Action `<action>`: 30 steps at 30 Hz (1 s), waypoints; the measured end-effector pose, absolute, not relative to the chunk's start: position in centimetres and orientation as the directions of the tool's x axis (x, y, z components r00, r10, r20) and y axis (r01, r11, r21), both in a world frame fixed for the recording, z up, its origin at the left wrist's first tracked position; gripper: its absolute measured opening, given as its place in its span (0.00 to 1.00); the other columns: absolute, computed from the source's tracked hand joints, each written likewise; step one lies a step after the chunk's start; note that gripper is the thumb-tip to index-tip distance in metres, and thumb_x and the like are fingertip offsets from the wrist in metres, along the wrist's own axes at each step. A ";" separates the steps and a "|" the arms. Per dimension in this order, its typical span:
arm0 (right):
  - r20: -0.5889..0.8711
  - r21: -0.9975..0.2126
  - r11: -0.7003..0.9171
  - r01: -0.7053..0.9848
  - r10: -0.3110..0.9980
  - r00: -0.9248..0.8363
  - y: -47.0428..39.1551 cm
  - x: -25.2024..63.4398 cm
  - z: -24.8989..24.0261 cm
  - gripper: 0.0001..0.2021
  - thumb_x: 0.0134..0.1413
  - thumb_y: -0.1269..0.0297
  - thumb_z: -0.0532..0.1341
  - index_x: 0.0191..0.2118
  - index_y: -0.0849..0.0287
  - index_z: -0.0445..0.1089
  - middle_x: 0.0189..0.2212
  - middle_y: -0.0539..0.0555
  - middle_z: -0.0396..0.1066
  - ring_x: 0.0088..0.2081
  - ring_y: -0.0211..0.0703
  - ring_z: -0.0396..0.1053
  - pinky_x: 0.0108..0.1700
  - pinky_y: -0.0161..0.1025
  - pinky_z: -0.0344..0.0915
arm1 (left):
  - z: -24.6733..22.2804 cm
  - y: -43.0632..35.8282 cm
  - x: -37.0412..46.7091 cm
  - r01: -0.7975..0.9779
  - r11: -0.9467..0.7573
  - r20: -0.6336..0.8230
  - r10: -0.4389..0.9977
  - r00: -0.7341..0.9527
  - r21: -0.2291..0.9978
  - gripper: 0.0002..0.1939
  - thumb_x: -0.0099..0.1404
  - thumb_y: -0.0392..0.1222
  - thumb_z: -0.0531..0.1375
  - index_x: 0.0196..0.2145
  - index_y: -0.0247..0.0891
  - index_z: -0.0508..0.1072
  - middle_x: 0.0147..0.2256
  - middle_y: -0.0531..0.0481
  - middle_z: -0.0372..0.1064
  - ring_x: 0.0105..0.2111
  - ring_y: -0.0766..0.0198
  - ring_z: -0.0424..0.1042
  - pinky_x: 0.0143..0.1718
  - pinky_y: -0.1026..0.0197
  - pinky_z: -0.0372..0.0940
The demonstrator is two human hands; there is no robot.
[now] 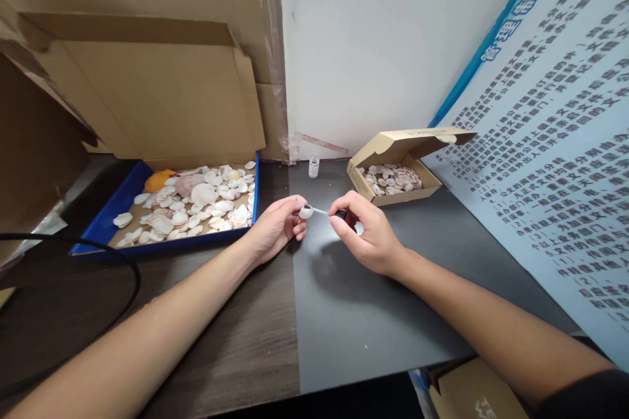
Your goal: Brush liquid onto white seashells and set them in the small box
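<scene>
Above the middle of the table, my left hand (280,228) pinches a small white shell (305,212) with a dark patch on it. Facing it, my right hand (366,229) is closed on a black cap (341,214) with a thin pale applicator stick (319,211). The stick's far end meets the shell. Behind both hands, a small clear bottle (314,166) with a white label stands upright near the wall.
At the left, a blue-edged box (162,250) holds many shells and an orange one. A smaller cardboard box (410,196) with shells sits at the back right. A black cable (135,275) curves along the left side. A printed poster (540,144) covers the right wall.
</scene>
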State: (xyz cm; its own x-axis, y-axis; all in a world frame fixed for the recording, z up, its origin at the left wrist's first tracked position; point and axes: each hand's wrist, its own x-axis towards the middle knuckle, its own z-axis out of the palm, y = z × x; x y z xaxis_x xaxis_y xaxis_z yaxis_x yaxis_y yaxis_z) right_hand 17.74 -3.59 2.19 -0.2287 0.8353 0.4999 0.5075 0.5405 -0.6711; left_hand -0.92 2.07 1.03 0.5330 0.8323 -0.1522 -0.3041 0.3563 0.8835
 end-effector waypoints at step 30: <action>0.437 -0.689 0.496 0.528 0.866 -0.243 -3.6 17.6 2.0 0.02 0.60 0.66 0.59 0.36 0.57 0.66 0.28 0.48 0.64 0.24 0.34 0.60 0.28 0.34 0.60 | 1.0 2.2 -0.9 -0.322 0.372 -0.164 0.837 0.523 0.871 0.07 0.60 0.38 0.61 0.27 0.35 0.67 0.24 0.56 0.58 0.18 0.74 0.58 0.20 0.67 0.59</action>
State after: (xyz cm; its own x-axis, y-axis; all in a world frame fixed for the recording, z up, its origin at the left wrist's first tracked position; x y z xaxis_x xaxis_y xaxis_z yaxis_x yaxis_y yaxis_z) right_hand 17.62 -3.56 2.00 -0.2432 0.8657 0.4375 0.5284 0.4964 -0.6887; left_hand -0.86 2.16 0.99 0.5228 0.8366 -0.1636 -0.3221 0.3716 0.8707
